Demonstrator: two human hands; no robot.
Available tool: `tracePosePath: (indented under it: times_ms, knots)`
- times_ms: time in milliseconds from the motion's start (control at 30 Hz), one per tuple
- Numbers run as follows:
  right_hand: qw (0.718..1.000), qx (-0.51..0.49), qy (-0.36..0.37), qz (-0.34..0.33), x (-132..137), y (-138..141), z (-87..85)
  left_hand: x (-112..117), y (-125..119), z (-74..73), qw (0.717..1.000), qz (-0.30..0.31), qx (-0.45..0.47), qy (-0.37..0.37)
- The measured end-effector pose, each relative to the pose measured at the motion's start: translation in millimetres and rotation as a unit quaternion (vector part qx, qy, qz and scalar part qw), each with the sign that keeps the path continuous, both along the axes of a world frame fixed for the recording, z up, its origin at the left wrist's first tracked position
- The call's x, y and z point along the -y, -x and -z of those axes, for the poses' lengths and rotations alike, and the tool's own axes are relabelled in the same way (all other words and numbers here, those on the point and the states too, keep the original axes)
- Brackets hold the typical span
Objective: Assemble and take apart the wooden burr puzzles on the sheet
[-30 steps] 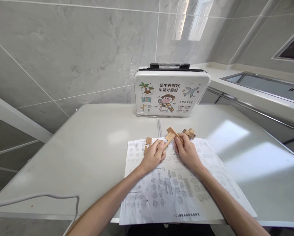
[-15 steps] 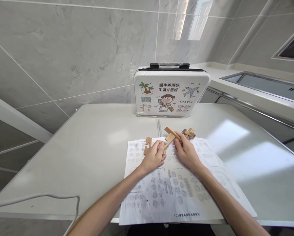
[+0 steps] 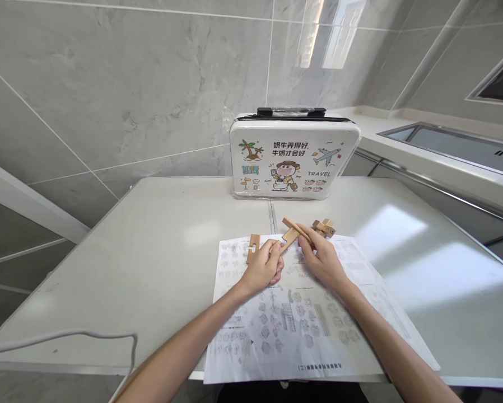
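My left hand (image 3: 265, 265) is closed on a flat notched wooden puzzle piece (image 3: 290, 237) that slants up to the right. A second wooden puzzle piece (image 3: 292, 225) crosses its far end, pinched in the fingers of my right hand (image 3: 320, 254). The two pieces touch where they cross; my fingers hide part of the joint. Just left of my left hand lies another wooden piece (image 3: 254, 242) with a cut-out slot. Beyond my right hand sits a small cluster of interlocked wooden blocks (image 3: 325, 226).
Under my hands a printed diagram sheet (image 3: 318, 358) covers the near part of the white table (image 3: 171, 268). A white cartoon-printed case (image 3: 296, 159) stands upright at the back against the tiled wall. A pale cable (image 3: 83, 334) runs over the near left corner.
The piece in my right hand has turned slightly, so its narrower side shows. My left hand stays almost still.
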State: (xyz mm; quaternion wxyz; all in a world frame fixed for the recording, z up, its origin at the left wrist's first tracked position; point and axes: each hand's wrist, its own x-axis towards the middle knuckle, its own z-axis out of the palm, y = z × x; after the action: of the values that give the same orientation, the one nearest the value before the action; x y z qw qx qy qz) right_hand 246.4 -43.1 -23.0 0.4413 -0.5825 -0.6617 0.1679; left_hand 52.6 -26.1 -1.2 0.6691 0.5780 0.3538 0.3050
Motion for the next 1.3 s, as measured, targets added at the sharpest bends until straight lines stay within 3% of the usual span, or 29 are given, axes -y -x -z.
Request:
tracePosePath:
  times_ms: [833,1300]
  knots:
    - [0.997,-0.069,0.017,-0.002,0.6,-3.7,-2.2,-2.4,0.6,3.1,1.000,0.007,0.007,-0.019]
    - [0.998,-0.059,0.018,-0.008,2.0,-1.5,-6.7,-0.1,-0.4,-0.5,1.000,0.001,0.014,0.003]
